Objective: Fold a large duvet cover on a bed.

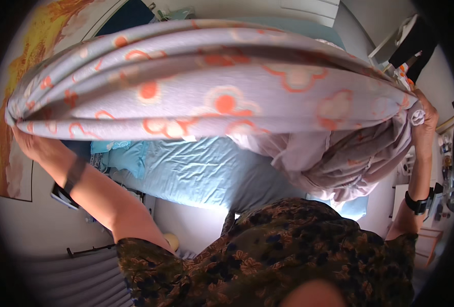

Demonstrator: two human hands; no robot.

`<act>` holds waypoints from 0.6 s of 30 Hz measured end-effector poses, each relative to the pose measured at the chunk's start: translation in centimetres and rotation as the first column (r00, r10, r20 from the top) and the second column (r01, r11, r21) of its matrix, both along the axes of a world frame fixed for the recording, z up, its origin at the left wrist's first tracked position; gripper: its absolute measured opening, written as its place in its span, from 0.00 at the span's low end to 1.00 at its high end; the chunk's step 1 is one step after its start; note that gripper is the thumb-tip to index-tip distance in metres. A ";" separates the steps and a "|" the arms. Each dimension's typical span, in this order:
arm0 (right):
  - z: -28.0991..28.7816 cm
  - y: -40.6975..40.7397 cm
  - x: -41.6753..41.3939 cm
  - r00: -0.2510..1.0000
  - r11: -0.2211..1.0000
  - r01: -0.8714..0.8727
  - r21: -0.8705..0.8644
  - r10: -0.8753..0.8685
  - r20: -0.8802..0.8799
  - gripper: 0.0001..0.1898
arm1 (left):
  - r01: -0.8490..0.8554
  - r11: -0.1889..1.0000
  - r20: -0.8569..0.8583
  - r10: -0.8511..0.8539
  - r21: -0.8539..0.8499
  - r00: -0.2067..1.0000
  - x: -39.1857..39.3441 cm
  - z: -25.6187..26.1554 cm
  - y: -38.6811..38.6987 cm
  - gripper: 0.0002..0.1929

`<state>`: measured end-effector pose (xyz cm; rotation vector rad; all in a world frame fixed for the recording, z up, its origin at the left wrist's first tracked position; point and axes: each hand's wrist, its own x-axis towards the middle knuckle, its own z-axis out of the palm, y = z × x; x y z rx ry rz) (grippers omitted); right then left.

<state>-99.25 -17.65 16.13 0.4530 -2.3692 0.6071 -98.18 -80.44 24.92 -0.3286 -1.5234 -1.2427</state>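
Note:
A pale lilac bedding cloth (211, 92) with orange and cream flower outlines is stretched in folds between my raised hands. At the far left, my left hand (27, 142) grips one gathered end, its fingers partly hidden by the cloth. My right hand (426, 115) is closed around the other end at the far right. Below the stretched part, a bunched mass of the same cloth (346, 165) hangs near my right forearm. Behind it lies a bed with a wrinkled blue-grey sheet (196, 172).
Light blue pillows (129, 159) lie at the bed's left end. A large orange and yellow picture (16, 157) hangs on the left wall. Shelves with small items (445, 161) stand at the right, below dark hanging clothes (415, 50). A pleated grey curtain (73, 280) is at lower left.

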 end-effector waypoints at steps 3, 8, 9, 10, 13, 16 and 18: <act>1.7 0.7 -1.0 0.999 1.000 -0.018 -0.011 0.019 0.031 0.13 | 0.023 0.998 0.002 -0.023 0.058 1.000 2.7 -1.7 -0.6 0.17; 1.9 0.4 -2.4 0.988 0.999 0.016 0.034 -0.010 -0.156 0.08 | 0.021 0.981 0.134 -0.048 0.193 0.990 4.3 -9.7 -3.8 0.20; 1.8 0.5 -2.2 0.993 0.994 0.054 0.099 -0.043 -0.110 0.08 | 0.083 0.907 0.146 -0.156 0.412 0.977 3.5 -13.1 -4.3 0.21; 1.6 0.6 -2.1 0.995 0.984 0.083 0.159 -0.073 -0.066 0.08 | 0.124 0.787 0.136 -0.255 0.605 0.957 3.2 -16.4 -4.7 0.21; 0.2 0.4 -1.7 1.000 0.992 0.006 0.127 -0.005 -0.008 0.13 | 0.077 0.663 0.210 -0.342 0.744 0.916 4.5 -26.2 -3.9 0.17; -2.4 0.4 -0.7 1.000 0.981 0.010 0.192 -0.014 0.017 0.14 | -0.163 0.238 0.257 -0.447 0.958 0.857 6.2 -38.6 -6.2 0.17; -3.2 -1.3 1.1 0.970 0.991 -0.056 0.118 0.026 0.241 0.14 | -0.303 0.211 0.369 -0.481 0.929 0.795 9.0 -42.2 -4.8 0.17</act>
